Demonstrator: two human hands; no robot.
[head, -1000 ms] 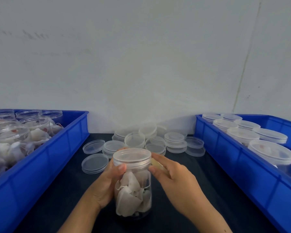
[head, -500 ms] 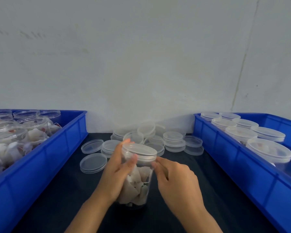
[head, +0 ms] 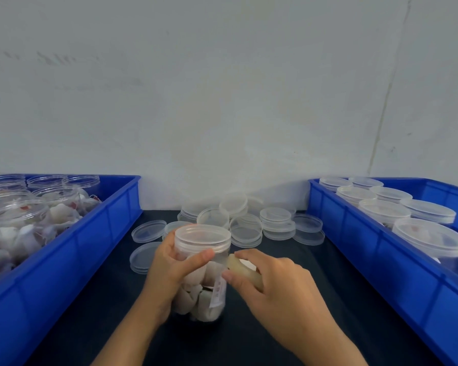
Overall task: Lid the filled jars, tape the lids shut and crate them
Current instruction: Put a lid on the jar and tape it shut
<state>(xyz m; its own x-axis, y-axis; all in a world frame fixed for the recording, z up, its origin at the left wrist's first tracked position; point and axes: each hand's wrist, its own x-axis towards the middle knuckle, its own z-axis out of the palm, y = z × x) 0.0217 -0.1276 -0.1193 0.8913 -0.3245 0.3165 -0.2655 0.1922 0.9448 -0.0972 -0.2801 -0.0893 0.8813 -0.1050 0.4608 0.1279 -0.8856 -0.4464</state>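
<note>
A clear plastic jar filled with white tea bags stands on the dark table in front of me, with a clear lid on it. My left hand grips the jar from the left, its thumb lying just under the lid's rim. To the jar's right, my right hand holds a pale roll of tape, whose end reaches the jar near the lid.
A blue crate on the left holds several filled jars without lids. On the right, another blue crate holds several lidded jars. Loose clear lids lie in stacks at the back of the table by the white wall.
The jar tilted away half a second ago and now stands upright again. My left thumb has moved under the lid's rim, and the tape roll in my right hand has come up beside the lid.
</note>
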